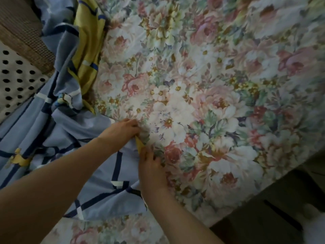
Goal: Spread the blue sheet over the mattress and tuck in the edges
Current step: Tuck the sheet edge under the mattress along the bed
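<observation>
Rumpled blue sheet (58,131) beside floral mattress (219,95)

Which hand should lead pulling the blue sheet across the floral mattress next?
Probably the right hand: it pinches the blue sheet at its yellow edge, nearest the uncovered floral mattress. The left hand grips the same edge, farther up.
</observation>
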### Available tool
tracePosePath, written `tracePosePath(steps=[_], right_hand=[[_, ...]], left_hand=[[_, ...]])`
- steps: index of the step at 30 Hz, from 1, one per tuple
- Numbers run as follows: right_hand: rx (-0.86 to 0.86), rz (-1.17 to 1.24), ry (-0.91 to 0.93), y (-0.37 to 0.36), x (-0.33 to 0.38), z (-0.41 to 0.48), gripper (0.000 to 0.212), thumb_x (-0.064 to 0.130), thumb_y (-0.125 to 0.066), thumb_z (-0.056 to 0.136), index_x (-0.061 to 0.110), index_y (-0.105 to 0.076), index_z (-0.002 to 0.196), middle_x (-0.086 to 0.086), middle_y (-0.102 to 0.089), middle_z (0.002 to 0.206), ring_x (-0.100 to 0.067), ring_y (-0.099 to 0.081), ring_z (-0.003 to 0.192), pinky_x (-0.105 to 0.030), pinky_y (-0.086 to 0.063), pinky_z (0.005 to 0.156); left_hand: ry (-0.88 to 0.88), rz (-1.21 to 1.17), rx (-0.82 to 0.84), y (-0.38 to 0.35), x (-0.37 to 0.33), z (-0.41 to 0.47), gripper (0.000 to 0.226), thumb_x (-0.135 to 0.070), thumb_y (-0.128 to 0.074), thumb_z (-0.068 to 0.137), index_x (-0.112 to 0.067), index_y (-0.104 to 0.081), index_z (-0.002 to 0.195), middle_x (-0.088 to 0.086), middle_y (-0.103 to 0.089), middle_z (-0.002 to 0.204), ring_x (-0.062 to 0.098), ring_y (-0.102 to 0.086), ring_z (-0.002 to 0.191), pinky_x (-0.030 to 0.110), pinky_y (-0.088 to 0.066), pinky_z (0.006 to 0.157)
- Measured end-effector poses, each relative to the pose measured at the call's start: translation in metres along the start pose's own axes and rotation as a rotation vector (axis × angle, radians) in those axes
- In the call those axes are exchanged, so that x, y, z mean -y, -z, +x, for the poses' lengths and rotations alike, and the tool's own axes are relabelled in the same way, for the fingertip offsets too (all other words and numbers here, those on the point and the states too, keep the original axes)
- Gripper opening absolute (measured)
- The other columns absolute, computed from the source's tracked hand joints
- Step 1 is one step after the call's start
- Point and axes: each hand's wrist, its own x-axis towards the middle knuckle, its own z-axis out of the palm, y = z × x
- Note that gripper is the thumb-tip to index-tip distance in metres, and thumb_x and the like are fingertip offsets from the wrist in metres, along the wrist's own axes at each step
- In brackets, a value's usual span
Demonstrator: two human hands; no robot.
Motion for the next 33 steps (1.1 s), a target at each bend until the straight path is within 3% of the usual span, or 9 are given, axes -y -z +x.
tracePosePath(steps=[3,5,8,13,17,22,25,29,33], right_hand=[[-0.156,0.056,-0.066,0.025,-0.037,-0.01,0.014,0.012,-0.076,0.063,0.012,-0.068,0.075,-0.004,-0.064,0.065,-0.013,-0.057,0.05,-0.022,-0.045,0.043],[-0.211,0.189,-0.147,0.031,-0.061,-0.019,0.027,0.007,-0.088,0.051,0.009,-0.065,0.065,-0.007,-0.06,0.058,-0.016,-0.055,0.043,-0.021,-0.046,0.038],[-0.28,0.352,-0.256,0.051,-0.119,-0.031,0.032,0.003,-0.091,0.049,0.008,-0.065,0.068,-0.007,-0.061,0.063,-0.018,-0.057,0.047,-0.022,-0.047,0.041],[-0.493,0.48,-0.373,0.106,-0.246,-0.043,0.02,0.006,-0.078,0.074,0.006,-0.066,0.09,-0.012,-0.066,0.081,-0.026,-0.063,0.066,-0.031,-0.053,0.055],[-0.596,0.361,-0.432,0.152,-0.383,-0.044,0.017,0.001,-0.076,0.073,0.006,-0.065,0.085,-0.013,-0.065,0.077,-0.03,-0.062,0.067,-0.034,-0.052,0.058],[-0.629,0.191,-0.398,0.184,-0.508,-0.031,0.014,-0.002,-0.074,0.071,0.006,-0.065,0.08,-0.014,-0.066,0.072,-0.033,-0.063,0.064,-0.032,-0.05,0.057],[-0.65,0.087,-0.425,0.199,-0.581,-0.01,0.006,0.006,-0.065,0.082,0.012,-0.066,0.08,-0.012,-0.067,0.075,-0.032,-0.063,0.068,-0.033,-0.049,0.06],[-0.669,-0.038,-0.477,0.213,-0.659,0.029,0.01,-0.001,-0.058,0.084,0.007,-0.063,0.08,-0.02,-0.065,0.073,-0.035,-0.062,0.066,-0.036,-0.048,0.057],[-0.671,-0.167,-0.44,0.18,-0.663,0.063,0.013,-0.005,-0.062,0.079,0.004,-0.059,0.09,-0.019,-0.064,0.074,-0.036,-0.061,0.066,-0.039,-0.052,0.06]], left_hand=[[-0.009,-0.074,-0.066,0.021,-0.009,0.006,0.023,-0.005,-0.056,0.088,-0.018,-0.063,0.106,0.008,-0.06,0.1,0.029,-0.06,0.094,0.039,-0.049,0.076],[-0.087,-0.076,-0.203,0.036,-0.021,0.011,0.029,0.007,-0.063,0.077,-0.015,-0.067,0.095,0.01,-0.06,0.086,0.031,-0.06,0.079,0.04,-0.051,0.062],[-0.186,-0.04,-0.295,0.08,-0.066,0.045,0.039,0.015,-0.069,0.065,-0.015,-0.068,0.089,0.008,-0.058,0.081,0.03,-0.056,0.075,0.042,-0.052,0.055],[-0.313,-0.015,-0.462,0.173,-0.163,0.131,0.04,0.015,-0.072,0.059,-0.013,-0.069,0.087,0.011,-0.06,0.082,0.034,-0.053,0.081,0.045,-0.051,0.061],[-0.432,0.016,-0.56,0.241,-0.247,0.211,0.022,0.003,-0.065,0.074,-0.012,-0.07,0.09,0.013,-0.06,0.082,0.036,-0.053,0.082,0.045,-0.049,0.068],[-0.495,0.093,-0.64,0.297,-0.32,0.306,0.018,0.001,-0.059,0.084,-0.01,-0.07,0.092,0.012,-0.065,0.086,0.037,-0.055,0.083,0.043,-0.047,0.075],[-0.439,0.055,-0.617,0.317,-0.358,0.358,0.032,-0.014,-0.037,0.094,-0.009,-0.066,0.107,0.016,-0.062,0.103,0.037,-0.052,0.096,0.039,-0.039,0.084],[-0.296,-0.069,-0.667,0.332,-0.4,0.41,0.02,-0.013,-0.049,0.094,-0.006,-0.065,0.105,0.022,-0.058,0.102,0.039,-0.05,0.101,0.041,-0.037,0.081],[-0.206,-0.068,-0.614,0.316,-0.393,0.446,0.023,-0.014,-0.047,0.095,-0.01,-0.064,0.111,0.02,-0.056,0.111,0.04,-0.046,0.105,0.042,-0.037,0.086]])
